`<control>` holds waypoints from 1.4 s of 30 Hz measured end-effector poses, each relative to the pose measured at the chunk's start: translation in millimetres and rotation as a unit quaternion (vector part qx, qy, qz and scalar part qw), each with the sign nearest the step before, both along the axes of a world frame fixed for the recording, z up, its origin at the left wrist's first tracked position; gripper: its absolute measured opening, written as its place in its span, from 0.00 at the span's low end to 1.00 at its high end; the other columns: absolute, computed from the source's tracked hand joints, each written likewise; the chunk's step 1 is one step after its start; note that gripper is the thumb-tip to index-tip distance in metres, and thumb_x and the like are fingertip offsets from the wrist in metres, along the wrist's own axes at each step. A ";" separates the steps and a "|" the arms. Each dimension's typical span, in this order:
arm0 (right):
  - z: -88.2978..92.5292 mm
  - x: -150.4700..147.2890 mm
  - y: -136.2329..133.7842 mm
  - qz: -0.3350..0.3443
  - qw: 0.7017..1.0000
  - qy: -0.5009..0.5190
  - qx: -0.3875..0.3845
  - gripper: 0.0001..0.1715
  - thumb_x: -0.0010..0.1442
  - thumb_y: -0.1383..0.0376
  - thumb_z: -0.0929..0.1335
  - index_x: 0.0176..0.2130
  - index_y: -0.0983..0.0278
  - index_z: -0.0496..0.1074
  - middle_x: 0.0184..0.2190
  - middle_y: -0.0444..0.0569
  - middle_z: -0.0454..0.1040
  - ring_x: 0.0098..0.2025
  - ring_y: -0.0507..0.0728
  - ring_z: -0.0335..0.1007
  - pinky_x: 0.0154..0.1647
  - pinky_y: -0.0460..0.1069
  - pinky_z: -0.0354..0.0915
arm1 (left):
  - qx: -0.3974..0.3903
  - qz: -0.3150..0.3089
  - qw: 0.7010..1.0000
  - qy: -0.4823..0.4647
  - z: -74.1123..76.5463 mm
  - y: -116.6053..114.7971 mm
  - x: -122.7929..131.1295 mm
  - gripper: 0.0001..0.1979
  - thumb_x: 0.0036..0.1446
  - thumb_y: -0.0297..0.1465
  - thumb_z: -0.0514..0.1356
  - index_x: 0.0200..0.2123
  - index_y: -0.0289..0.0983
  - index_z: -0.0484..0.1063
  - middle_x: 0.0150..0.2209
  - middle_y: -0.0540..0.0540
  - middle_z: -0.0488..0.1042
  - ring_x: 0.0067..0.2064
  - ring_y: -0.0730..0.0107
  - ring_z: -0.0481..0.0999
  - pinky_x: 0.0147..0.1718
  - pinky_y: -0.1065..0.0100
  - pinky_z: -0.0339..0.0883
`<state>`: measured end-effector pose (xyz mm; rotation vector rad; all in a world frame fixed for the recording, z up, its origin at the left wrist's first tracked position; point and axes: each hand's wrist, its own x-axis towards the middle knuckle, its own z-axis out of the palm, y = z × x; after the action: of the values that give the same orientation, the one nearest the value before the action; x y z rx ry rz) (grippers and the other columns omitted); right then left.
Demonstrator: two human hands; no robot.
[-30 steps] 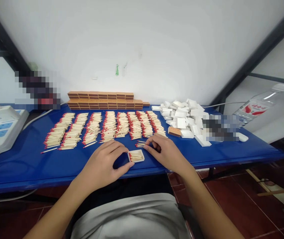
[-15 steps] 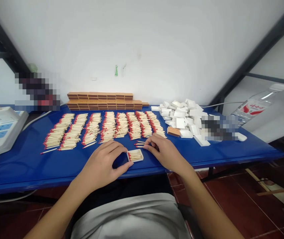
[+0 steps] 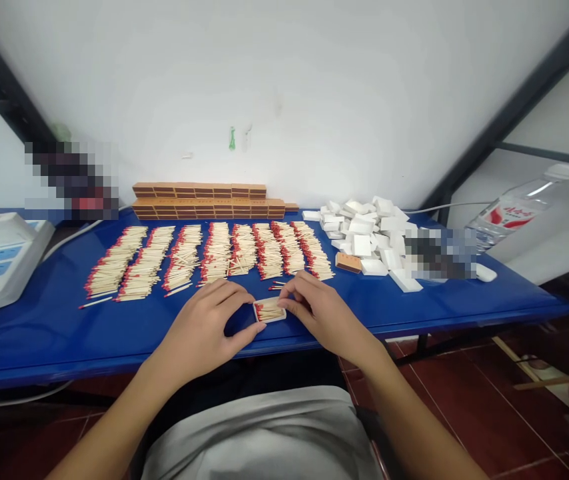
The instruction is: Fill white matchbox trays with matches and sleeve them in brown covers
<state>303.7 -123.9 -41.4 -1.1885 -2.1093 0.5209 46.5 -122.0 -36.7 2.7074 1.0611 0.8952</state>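
A small white matchbox tray (image 3: 279, 316) lies on the blue table near its front edge, part filled with red-tipped matches (image 3: 266, 311). My left hand (image 3: 210, 321) grips the tray's left end between thumb and fingers. Over the tray's right end, my right hand (image 3: 318, 308) is closed in a pinch on what looks like a match, mostly hidden by the fingertips. A few loose matches (image 3: 277, 285) lie just behind, partly covered by my right hand. Farther back, red-tipped matches (image 3: 217, 250) are laid out in several long piles.
Brown matchboxes (image 3: 204, 208) are stacked along the wall. To the right lie a heap of white trays (image 3: 363, 245) and a single brown matchbox (image 3: 348, 262). A power strip (image 3: 9, 267) sits at the left; a plastic bottle (image 3: 514, 210) leans at the far right.
My right hand has moved left and slightly toward me, from the loose matches to the tray's right end. My left hand has kept its hold on the tray.
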 end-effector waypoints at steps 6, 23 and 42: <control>-0.5 7.5 7.6 -0.043 0.999 0.021 0.011 0.07 0.75 0.60 0.66 0.45 0.59 0.73 0.34 0.45 0.70 0.35 0.56 0.67 0.38 0.51 0.63 | 0.000 0.000 1.000 0.003 0.2 0.2 0.4 0.10 0.68 0.38 0.66 0.46 0.39 0.76 0.46 0.43 0.79 0.49 0.56 0.78 0.53 0.53 0.71; -2.6 6.9 11.8 -0.076 0.995 -0.070 -0.003 0.08 0.74 0.65 0.68 0.38 0.61 0.71 0.40 0.47 0.75 0.41 0.57 0.72 0.41 0.51 0.61 | 0.002 -0.003 1.000 -0.001 0.2 -1.5 0.2 0.10 0.68 0.38 0.65 0.46 0.39 0.76 0.46 0.43 0.79 0.48 0.56 0.78 0.52 0.54 0.71; -1.9 5.6 6.0 -0.059 0.998 -0.028 0.006 0.06 0.76 0.63 0.66 0.42 0.60 0.71 0.39 0.47 0.72 0.39 0.56 0.69 0.41 0.51 0.62 | 0.005 -0.005 1.000 0.002 -0.4 -0.2 0.2 0.10 0.68 0.39 0.65 0.46 0.39 0.76 0.46 0.43 0.79 0.48 0.57 0.77 0.52 0.54 0.71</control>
<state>309.3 -117.9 -43.3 -1.3266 -2.0706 0.4251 46.6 -122.2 -37.2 2.7216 1.0464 0.8961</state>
